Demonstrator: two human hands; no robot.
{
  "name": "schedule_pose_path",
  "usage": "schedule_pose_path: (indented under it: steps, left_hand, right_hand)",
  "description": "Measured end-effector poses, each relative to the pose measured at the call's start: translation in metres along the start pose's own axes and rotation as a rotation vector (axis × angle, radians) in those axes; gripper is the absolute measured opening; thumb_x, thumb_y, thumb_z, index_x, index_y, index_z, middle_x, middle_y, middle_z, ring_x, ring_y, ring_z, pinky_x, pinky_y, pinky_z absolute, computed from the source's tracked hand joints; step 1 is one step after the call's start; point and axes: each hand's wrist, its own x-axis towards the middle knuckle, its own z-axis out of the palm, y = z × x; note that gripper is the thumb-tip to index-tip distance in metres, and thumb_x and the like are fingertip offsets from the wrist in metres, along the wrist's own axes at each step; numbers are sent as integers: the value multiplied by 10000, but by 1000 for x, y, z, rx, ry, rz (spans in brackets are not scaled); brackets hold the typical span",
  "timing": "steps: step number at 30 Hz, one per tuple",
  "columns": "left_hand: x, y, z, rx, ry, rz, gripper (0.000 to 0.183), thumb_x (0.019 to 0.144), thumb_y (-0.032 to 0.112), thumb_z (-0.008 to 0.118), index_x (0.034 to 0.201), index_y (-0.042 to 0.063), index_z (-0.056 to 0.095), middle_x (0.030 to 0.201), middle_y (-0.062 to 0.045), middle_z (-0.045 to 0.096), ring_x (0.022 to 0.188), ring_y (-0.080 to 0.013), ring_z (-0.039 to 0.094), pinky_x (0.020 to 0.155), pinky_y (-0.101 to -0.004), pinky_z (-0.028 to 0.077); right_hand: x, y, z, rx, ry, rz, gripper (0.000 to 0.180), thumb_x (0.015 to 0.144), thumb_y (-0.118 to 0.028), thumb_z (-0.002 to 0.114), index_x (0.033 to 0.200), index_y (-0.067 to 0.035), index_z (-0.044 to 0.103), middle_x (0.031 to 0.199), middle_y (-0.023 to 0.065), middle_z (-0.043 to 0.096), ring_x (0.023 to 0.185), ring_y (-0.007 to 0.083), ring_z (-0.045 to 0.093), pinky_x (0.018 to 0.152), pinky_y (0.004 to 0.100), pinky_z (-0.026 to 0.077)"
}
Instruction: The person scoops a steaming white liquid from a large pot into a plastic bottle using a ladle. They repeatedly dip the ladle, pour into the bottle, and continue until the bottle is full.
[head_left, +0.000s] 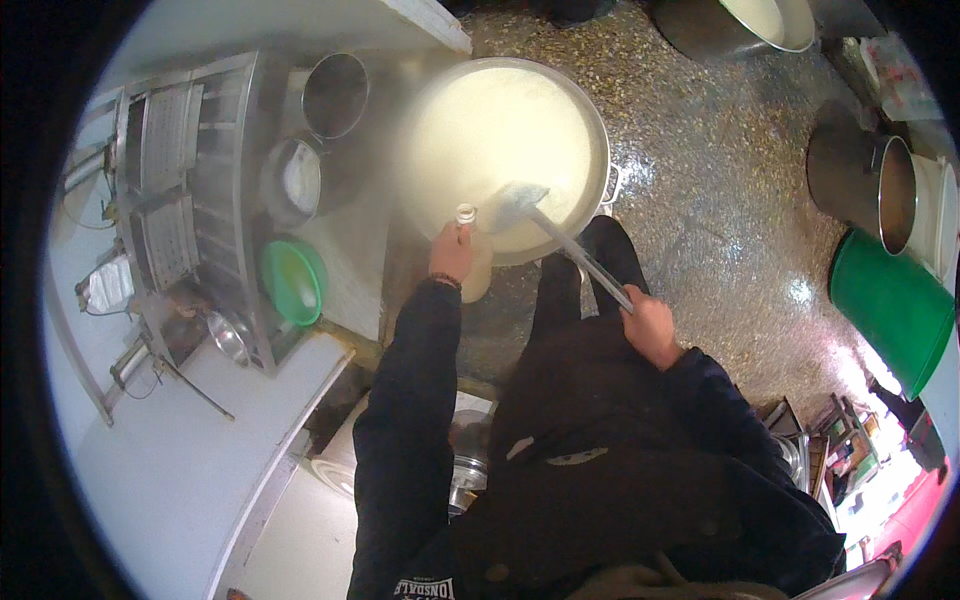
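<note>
In front of me stands a large round metal pot (604, 142) filled almost to its rim with a pale creamy liquid (510, 124). My left hand (451, 255) grips the neck of a translucent bottle (477, 276), held upright at the pot's near edge; its mouth looks uncapped. What the bottle contains is hard to make out. In my right hand (651, 328) is the end of the long handle of a metal paddle (576, 253). The paddle crosses the near right rim, and its broad head lies at the liquid's surface, partly in it.
To the left, a metal rack (244, 187) stands beside a green plastic basin (292, 282) and metal pots (335, 96). Another pot of pale liquid (720, 30) is at the far right. A brown-looking metal pot (855, 184) and a green bin (889, 311) line the right side of the speckled floor (720, 195).
</note>
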Motion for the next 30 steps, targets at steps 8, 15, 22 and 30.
schedule_pose_path:
  steps: [8, 15, 22, 30]
  left_hand:
    - [78, -38, 24, 555, -416, 201, 349, 899, 297, 464, 763, 33, 645, 810, -216, 634, 810, -415, 607, 714, -504, 473]
    - [44, -73, -21, 501, -128, 310, 272, 899, 275, 477, 863, 60, 639, 794, -160, 654, 683, -355, 623, 598, -461, 477]
    - [-96, -52, -21, -990, 238, -437, 208, 960, 243, 494, 1030, 59, 560, 733, -7, 557, 596, -80, 493, 520, -223, 383]
    - [-154, -37, 28, -845, 292, -393, 331, 951, 253, 501, 1180, 16, 482, 972, -149, 592, 840, -277, 562, 731, -361, 447]
  right_hand:
    - [24, 8, -5, 124, 22, -213, 328, 818, -78, 585, 1133, -23, 510, 886, 214, 625, 809, 394, 609, 661, 487, 483]
    - [91, -4, 21, 85, 44, -283, 289, 851, -115, 568, 1128, -52, 517, 913, 194, 618, 839, 408, 587, 693, 484, 473]
    - [177, -76, 38, -321, -76, -368, 494, 856, -179, 529, 1313, -18, 434, 761, 201, 642, 695, 385, 643, 623, 484, 513]
    - [252, -156, 57, -506, -15, -412, 304, 822, -173, 560, 1075, -5, 551, 798, 210, 648, 725, 366, 661, 634, 469, 538]
